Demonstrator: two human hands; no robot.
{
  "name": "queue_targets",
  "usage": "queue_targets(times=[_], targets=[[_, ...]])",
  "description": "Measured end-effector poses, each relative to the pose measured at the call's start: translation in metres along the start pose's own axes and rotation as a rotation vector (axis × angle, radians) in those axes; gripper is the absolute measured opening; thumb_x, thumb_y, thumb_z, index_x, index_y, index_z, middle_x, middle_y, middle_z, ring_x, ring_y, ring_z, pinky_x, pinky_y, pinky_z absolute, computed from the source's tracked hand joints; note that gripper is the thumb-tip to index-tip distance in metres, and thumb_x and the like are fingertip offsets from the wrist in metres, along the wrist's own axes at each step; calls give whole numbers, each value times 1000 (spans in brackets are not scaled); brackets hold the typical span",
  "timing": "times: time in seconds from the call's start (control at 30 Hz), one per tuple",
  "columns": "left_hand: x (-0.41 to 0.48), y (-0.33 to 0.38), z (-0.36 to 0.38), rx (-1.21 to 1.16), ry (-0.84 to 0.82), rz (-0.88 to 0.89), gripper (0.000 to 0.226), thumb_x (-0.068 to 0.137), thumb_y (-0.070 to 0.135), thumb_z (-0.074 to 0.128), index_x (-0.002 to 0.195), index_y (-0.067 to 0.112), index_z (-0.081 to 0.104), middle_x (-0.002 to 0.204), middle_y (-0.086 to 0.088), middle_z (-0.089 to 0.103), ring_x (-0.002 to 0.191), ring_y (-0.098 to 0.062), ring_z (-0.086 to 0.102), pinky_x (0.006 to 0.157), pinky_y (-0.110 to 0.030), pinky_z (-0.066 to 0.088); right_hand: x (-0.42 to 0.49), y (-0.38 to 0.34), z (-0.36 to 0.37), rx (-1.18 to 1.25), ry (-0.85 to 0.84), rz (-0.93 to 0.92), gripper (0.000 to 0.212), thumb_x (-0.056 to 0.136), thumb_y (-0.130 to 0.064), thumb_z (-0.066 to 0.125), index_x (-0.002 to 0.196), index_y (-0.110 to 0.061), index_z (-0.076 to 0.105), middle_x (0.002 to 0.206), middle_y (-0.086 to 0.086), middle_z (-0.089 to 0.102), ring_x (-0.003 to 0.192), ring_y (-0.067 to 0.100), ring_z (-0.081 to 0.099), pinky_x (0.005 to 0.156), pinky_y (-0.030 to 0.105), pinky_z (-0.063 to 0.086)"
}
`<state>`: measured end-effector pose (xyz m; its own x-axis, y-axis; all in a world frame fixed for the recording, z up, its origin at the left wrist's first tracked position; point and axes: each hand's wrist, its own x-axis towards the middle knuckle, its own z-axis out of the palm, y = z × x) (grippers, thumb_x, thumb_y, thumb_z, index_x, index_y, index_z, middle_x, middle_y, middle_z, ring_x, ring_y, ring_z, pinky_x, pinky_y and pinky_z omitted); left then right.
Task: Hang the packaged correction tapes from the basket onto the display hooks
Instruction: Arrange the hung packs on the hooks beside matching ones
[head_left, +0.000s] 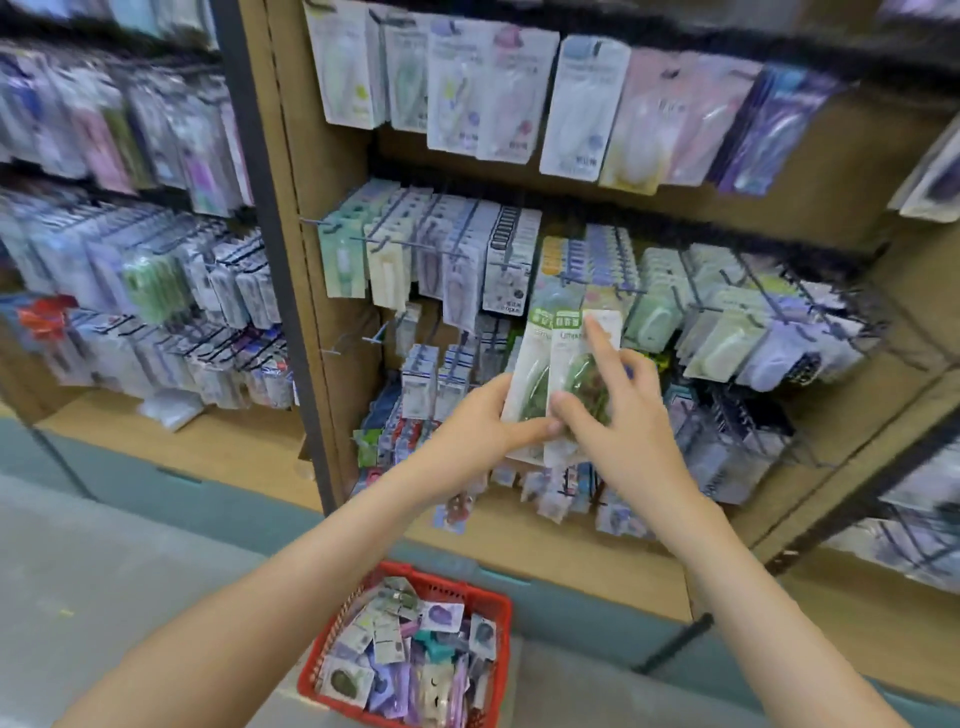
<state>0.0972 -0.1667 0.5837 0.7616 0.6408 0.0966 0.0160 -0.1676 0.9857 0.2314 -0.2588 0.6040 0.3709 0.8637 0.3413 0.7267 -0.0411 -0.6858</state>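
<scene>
Several packs (530, 358) sat fanned in the closed left grip (483, 421), level with the hooks (410, 243), so the right grip (618, 410), pinching one, could peel it off to hang; the basket (498, 613) waited below.

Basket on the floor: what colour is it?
The basket is red; the head view shows it best.

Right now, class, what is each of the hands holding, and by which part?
The left hand grips green-topped correction tape packs by their lower left edge; the right hand pinches their lower half from the right.
</scene>
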Motion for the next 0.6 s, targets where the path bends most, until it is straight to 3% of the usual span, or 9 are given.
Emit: queue_targets(times=[0.07,0.17,0.27,0.37,0.43,0.5,0.6], targets=[[-3,22,2,-37,33,18,36,90,19,69,125,26,58,119,7,69,108,-7,65,91,-29,53,7,-8,-20,-7,40,-36,69,96,-38,55,149,-51,13,139,0,29,105,1,39,77,6,29],[-5,52,-10,-39,98,60,30,91,16,67,119,26,60,117,5,69,105,-7,67,85,-24,55,25,-26,-41,-18,93,-102,69,96,-37,54,152,-43,14,129,-2,30,82,-21,36,73,-6,27],[0,79,-35,-66,158,107,26,92,11,65,109,29,60,109,7,71,97,-8,69,75,-21,56,51,-51,-53,-25,128,-164,68,96,-38,54,152,-45,15,130,-4,29,94,-7,36,76,6,28],[12,103,-74,-51,214,166,28,92,12,65,114,27,58,105,10,72,92,-4,70,69,-15,54,87,-77,-56,-36,185,-229,67,95,-39,54,150,-48,16,136,-3,29,114,11,36,90,18,27],[24,118,-107,-48,262,205,28,92,13,65,115,27,59,106,7,72,92,-6,70,71,-19,56,114,-97,-52,-48,210,-281,67,95,-42,53,149,-52,15,142,-1,28,125,16,34,95,24,29],[38,131,-144,-25,291,244,29,92,15,65,117,27,59,109,4,73,95,-11,71,78,-28,59,144,-119,-45,-37,232,-320,66,95,-40,54,148,-53,16,143,-3,26,123,11,32,93,21,25],[63,151,-202,-21,298,314,32,91,14,66,121,24,59,106,2,74,93,-17,72,73,-33,60,193,-157,-29,-71,283,-385,66,96,-39,54,148,-52,17,137,-7,27,110,5,32,90,18,25]])
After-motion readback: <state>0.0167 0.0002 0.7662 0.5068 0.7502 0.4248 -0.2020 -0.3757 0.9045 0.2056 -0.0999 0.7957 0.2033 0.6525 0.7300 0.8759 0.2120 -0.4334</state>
